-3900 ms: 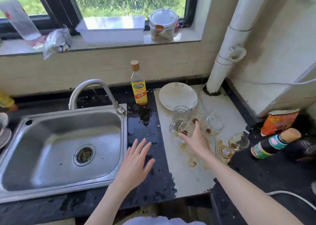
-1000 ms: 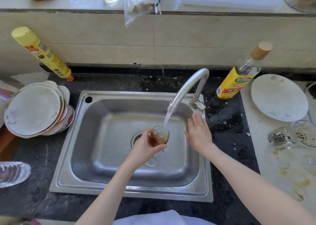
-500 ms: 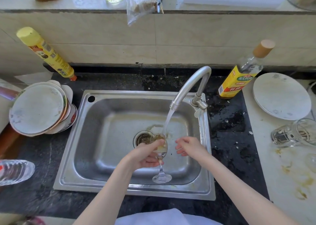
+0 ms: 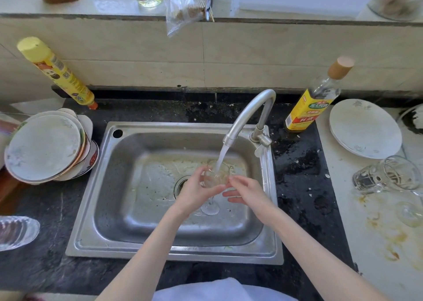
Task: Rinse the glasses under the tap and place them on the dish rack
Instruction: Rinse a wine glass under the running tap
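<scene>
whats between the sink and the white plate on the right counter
In the head view, between the sink and the white plate lies a strip of wet, speckled black counter, with the yellow-labelled bottle standing at its back edge.

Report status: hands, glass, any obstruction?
Left hand grips wine glass under running tap, over sink. Right hand open, fingers at glass bowl. Nothing blocking; dish rack not in view.

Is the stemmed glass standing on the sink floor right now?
No, the left hand holds the stemmed glass up under the tap stream, its foot hanging above the sink floor.
</scene>
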`<state>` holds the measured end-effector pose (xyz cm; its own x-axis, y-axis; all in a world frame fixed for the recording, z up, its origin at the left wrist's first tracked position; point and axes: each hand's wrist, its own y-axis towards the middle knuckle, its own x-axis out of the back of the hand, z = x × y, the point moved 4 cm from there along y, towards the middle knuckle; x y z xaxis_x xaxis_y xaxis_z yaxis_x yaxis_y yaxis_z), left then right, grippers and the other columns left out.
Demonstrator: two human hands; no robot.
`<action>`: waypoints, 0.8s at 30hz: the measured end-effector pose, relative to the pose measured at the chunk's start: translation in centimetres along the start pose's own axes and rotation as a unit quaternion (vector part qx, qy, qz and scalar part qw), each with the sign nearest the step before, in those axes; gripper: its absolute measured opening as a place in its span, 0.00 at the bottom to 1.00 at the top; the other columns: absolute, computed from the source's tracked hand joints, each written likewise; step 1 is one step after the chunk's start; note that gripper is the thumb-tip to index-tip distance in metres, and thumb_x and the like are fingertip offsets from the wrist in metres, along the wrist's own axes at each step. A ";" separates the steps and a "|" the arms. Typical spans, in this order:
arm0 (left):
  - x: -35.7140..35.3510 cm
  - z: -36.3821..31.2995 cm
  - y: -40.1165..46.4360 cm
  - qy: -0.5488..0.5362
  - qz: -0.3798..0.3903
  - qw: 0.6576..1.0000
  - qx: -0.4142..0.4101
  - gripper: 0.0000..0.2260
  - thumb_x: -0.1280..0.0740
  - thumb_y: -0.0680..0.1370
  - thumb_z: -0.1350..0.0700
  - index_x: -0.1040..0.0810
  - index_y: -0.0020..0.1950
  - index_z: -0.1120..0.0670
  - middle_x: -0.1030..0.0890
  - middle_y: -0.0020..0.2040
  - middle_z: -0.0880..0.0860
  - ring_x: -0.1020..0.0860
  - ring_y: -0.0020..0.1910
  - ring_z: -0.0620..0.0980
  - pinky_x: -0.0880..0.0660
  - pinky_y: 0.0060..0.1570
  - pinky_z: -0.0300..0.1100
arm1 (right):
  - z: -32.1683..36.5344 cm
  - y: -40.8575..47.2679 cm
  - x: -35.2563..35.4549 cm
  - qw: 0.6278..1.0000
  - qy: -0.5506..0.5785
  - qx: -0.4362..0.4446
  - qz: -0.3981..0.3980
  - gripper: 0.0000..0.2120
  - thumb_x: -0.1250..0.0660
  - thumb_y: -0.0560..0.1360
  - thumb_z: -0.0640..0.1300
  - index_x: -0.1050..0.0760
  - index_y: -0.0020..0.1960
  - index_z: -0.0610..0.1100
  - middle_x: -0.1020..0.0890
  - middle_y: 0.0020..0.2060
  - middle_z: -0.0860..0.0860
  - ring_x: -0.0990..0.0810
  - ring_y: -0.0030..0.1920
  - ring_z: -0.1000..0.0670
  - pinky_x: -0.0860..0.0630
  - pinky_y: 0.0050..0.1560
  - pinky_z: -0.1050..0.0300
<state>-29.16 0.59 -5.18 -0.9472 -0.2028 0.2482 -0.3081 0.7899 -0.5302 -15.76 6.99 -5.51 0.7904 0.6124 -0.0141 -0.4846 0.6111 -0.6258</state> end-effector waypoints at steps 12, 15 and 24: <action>-0.1 -1.0 -0.2 -0.028 -0.027 0.997 -0.066 0.28 0.25 0.69 0.56 0.31 0.66 0.48 0.20 0.56 0.49 0.18 0.47 0.45 0.22 0.50 0.42 | 0.8 -0.4 0.0 0.996 0.054 0.063 0.014 0.13 0.40 0.79 0.45 0.26 0.61 0.43 0.19 0.53 0.50 0.19 0.54 0.51 0.22 0.55 0.55; -0.2 -1.3 -0.2 -0.049 -0.027 0.995 -0.081 0.28 0.25 0.70 0.59 0.31 0.66 0.48 0.22 0.58 0.48 0.19 0.49 0.46 0.22 0.50 0.41 | 0.8 -0.4 -0.1 0.993 0.095 0.068 0.020 0.14 0.38 0.78 0.43 0.27 0.63 0.41 0.20 0.57 0.47 0.20 0.57 0.50 0.22 0.56 0.56; -0.7 0.0 -0.3 -0.012 0.032 0.998 0.056 0.22 0.30 0.73 0.45 0.28 0.61 0.55 0.18 0.48 0.53 0.18 0.41 0.48 0.19 0.45 0.43 | 0.3 0.0 -0.5 0.998 0.037 -0.037 -0.026 0.17 0.37 0.77 0.54 0.23 0.50 0.39 0.17 0.41 0.47 0.18 0.43 0.50 0.19 0.48 0.56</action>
<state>-28.36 0.46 -5.21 -0.9669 -0.1688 0.1916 -0.2531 0.7321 -0.6324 -16.28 6.87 -5.28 0.8411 0.5397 -0.0354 -0.4146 0.6012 -0.6831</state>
